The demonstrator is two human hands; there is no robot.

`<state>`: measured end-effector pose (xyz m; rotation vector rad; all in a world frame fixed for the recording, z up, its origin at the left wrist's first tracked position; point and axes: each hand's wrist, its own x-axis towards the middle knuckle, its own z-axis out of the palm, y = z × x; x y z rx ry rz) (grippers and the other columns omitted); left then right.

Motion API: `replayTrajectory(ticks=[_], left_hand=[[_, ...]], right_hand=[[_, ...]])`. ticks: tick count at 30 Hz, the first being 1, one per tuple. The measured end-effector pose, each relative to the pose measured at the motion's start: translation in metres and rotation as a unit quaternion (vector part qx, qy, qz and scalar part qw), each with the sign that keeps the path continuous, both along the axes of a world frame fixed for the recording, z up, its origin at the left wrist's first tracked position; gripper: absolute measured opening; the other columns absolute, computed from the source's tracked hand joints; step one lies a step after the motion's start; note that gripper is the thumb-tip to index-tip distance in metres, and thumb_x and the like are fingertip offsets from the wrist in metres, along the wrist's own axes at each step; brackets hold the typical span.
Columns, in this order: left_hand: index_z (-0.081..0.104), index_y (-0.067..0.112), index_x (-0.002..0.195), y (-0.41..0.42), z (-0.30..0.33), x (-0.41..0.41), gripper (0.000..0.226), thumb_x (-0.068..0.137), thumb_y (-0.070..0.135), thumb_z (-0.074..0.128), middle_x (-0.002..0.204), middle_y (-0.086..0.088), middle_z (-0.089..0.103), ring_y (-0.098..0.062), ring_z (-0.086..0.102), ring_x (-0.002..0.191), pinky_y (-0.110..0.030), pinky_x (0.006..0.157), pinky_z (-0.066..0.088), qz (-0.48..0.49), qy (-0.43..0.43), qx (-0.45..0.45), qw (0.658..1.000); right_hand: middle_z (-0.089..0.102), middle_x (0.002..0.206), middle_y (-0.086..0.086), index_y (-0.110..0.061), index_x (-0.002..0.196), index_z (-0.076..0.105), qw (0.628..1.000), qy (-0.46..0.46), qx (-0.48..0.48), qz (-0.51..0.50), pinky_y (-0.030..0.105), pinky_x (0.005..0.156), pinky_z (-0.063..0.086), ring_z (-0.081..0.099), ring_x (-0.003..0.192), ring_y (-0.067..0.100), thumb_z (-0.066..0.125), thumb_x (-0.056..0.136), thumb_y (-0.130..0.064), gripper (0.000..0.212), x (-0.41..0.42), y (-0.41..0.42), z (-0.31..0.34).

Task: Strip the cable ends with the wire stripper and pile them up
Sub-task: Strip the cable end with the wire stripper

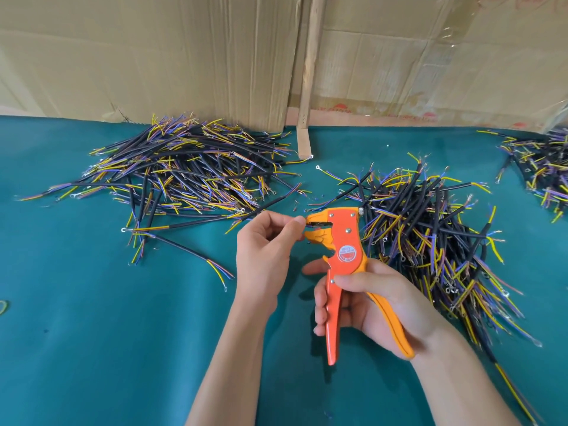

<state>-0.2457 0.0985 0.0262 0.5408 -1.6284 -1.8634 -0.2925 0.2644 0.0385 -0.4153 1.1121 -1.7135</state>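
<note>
Wire stripper [344, 241] — right hand [375, 305] (gripping), left hand [267, 244] pinching cable [261, 210]

Bare cloth [92, 348] between cable piles [172, 167]

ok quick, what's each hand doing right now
Left hand: pinching a cable end, feeding it into the wire stripper's head.
Right hand: gripping the handles of the wire stripper.

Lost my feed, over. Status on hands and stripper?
Right hand grips orange wire stripper. Left hand pinches black cable end at its jaws. Nothing in the way.
</note>
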Motion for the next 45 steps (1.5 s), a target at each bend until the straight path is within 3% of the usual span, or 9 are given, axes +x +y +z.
replayTrajectory(ticks=[10, 16, 23, 31, 45], left_hand=[[0.068, 0.022, 0.077, -0.001, -0.004, 0.001, 0.01, 0.085, 0.029, 0.067, 0.073, 0.006, 0.071, -0.009, 0.061, 0.072, -0.017, 0.068, 0.047, -0.006, 0.001, -0.018, 1.0], [0.068, 0.018, 0.08, -0.001, -0.004, 0.002, 0.012, 0.086, 0.029, 0.066, 0.077, 0.003, 0.073, -0.01, 0.065, 0.076, -0.018, 0.073, 0.049, -0.018, 0.004, -0.021, 1.0], [0.069, 0.02, 0.079, -0.001, -0.003, 0.003, 0.011, 0.086, 0.028, 0.066, 0.076, 0.007, 0.072, -0.007, 0.062, 0.073, -0.016, 0.07, 0.047, -0.019, 0.009, -0.029, 0.999], [0.07, 0.018, 0.082, -0.001, -0.004, 0.004, 0.012, 0.087, 0.026, 0.064, 0.081, 0.001, 0.074, -0.012, 0.067, 0.08, -0.024, 0.08, 0.052, -0.029, 0.005, -0.04, 0.999], [0.071, 0.019, 0.082, 0.0, -0.002, 0.006, 0.011, 0.087, 0.026, 0.064, 0.083, 0.0, 0.075, -0.017, 0.067, 0.081, -0.034, 0.084, 0.053, -0.031, -0.003, -0.043, 0.999]], right_hand=[[0.061, 0.083, 0.025, 0.007, 0.116, 0.067, 1.0, -0.008, -0.003, -0.018, 0.05, 0.067, 0.056, 0.063, 0.068, 0.038, 0.082, 0.081, -0.025, 0.049, 0.002, -0.007, -0.003], [0.058, 0.076, 0.02, 0.0, 0.105, 0.072, 0.999, -0.003, 0.004, -0.043, 0.046, 0.06, 0.055, 0.059, 0.061, 0.034, 0.067, 0.092, -0.033, 0.036, 0.005, -0.008, 0.0], [0.053, 0.071, 0.019, -0.001, 0.099, 0.071, 0.999, -0.01, 0.011, -0.048, 0.043, 0.055, 0.053, 0.054, 0.057, 0.031, 0.067, 0.09, -0.035, 0.035, 0.008, -0.01, 0.004], [0.053, 0.068, 0.017, -0.002, 0.095, 0.072, 0.998, -0.012, 0.023, -0.063, 0.04, 0.052, 0.052, 0.052, 0.053, 0.029, 0.069, 0.087, -0.037, 0.035, 0.009, -0.009, 0.007], [0.052, 0.067, 0.016, -0.005, 0.094, 0.074, 0.998, -0.011, 0.03, -0.06, 0.039, 0.051, 0.05, 0.051, 0.051, 0.028, 0.07, 0.085, -0.037, 0.034, 0.009, -0.007, 0.009]])
